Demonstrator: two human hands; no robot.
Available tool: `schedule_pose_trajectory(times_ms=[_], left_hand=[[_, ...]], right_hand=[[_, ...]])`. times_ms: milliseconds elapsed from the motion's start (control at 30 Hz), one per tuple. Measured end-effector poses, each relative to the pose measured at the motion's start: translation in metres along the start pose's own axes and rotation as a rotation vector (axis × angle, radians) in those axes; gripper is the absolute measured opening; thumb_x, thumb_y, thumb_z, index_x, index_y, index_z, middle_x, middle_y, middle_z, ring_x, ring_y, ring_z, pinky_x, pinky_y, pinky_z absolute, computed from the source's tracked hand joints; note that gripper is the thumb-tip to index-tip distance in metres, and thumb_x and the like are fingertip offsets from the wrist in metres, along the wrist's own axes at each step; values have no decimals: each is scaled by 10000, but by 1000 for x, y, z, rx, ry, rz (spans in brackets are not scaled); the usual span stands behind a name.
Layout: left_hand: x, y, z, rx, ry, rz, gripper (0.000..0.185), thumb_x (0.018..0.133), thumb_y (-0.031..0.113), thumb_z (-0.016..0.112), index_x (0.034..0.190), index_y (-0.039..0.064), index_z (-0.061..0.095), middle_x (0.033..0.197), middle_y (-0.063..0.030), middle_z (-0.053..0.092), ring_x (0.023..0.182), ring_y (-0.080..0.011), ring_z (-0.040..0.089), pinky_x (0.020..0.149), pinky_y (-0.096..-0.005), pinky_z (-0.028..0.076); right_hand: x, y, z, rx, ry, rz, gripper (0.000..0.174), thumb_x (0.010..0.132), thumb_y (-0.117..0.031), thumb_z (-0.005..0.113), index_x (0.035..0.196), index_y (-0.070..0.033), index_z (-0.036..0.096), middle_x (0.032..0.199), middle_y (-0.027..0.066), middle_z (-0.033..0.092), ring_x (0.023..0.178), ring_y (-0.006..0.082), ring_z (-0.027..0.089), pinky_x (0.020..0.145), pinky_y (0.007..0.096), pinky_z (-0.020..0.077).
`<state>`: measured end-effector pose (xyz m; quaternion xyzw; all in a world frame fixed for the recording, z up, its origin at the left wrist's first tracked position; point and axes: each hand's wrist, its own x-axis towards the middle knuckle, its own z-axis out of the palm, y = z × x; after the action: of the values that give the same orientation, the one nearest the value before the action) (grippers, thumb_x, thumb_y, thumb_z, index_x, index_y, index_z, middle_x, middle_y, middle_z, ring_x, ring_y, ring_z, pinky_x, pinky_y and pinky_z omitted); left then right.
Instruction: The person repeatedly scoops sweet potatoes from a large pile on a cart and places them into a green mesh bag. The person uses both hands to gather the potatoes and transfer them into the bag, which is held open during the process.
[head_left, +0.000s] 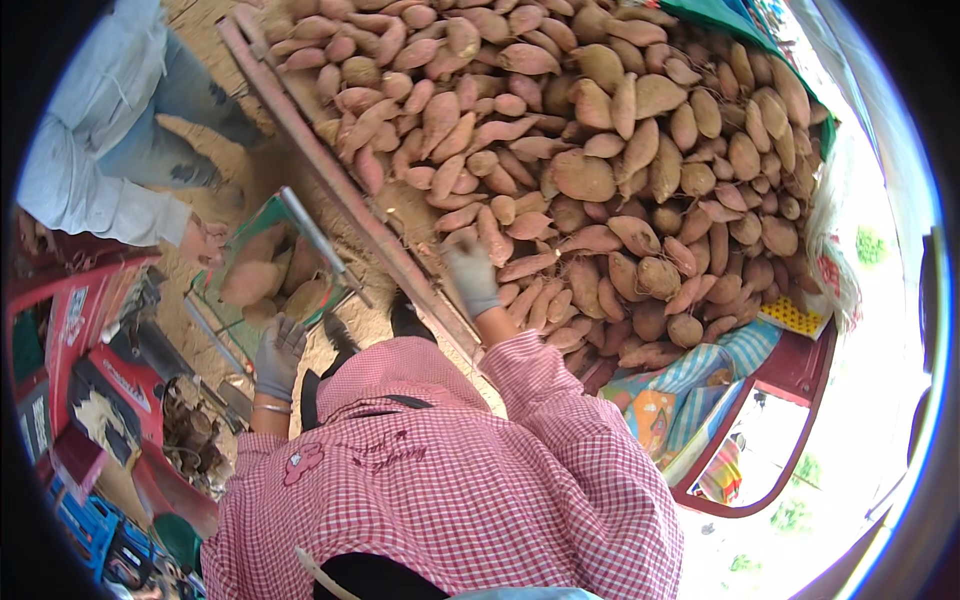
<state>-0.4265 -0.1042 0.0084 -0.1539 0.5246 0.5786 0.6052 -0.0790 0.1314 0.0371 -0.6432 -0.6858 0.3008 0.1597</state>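
Observation:
My left hand (279, 358), in a grey glove, hangs just beside a green bag (238, 319) fixed to a metal frame. Nothing shows in its slightly parted fingers. Several large sweet potatoes (251, 281) lie inside the bag. My right hand (472, 276), gloved too, reaches over the rusty metal side rail (375, 225) to the near edge of a big heap of sweet potatoes (585, 176). Its fingers are blurred against one reddish sweet potato (493, 234); whether they grip it I cannot tell.
Another person's hand (202, 240) is at the bag's far left side. Red machinery (112, 382) stands at the left. A patterned cloth (675, 405) and a red-framed panel (787, 435) edge the heap at the right. Green sheeting (735, 26) borders its far side.

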Motion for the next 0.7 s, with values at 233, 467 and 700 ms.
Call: schedule_pose_trajectory(times_ms=[233, 467, 700], left_hand=[[-15, -9, 158, 397, -254, 107, 452, 1079, 348, 499, 1423, 55, 481, 1317, -102, 598, 1059, -206, 662, 904, -328, 535], [24, -54, 375, 747, -561, 45, 455, 1058, 327, 540, 1404, 32, 510, 1322, -116, 613, 1167, -221, 636, 988, -342, 516], [102, -130, 547, 1115, -821, 421, 647, 1019, 448, 568, 1485, 15, 451, 1464, -178, 531, 1373, -259, 488, 1117, -322, 399]], right_hand=[[130, 136, -149, 1383, 585, 792, 747, 967, -503, 628, 1511, -57, 380, 1564, 196, 361, 1383, 375, 426, 1117, 439, 418], [175, 147, -166, 1699, 669, 729, 741, 976, -545, 571, 1566, -176, 315, 1591, 97, 354, 1438, 385, 354, 1150, 604, 328], [171, 156, -170, 1727, 582, 675, 740, 963, -539, 593, 1567, -217, 312, 1599, 74, 335, 1436, 371, 353, 1128, 648, 332]])
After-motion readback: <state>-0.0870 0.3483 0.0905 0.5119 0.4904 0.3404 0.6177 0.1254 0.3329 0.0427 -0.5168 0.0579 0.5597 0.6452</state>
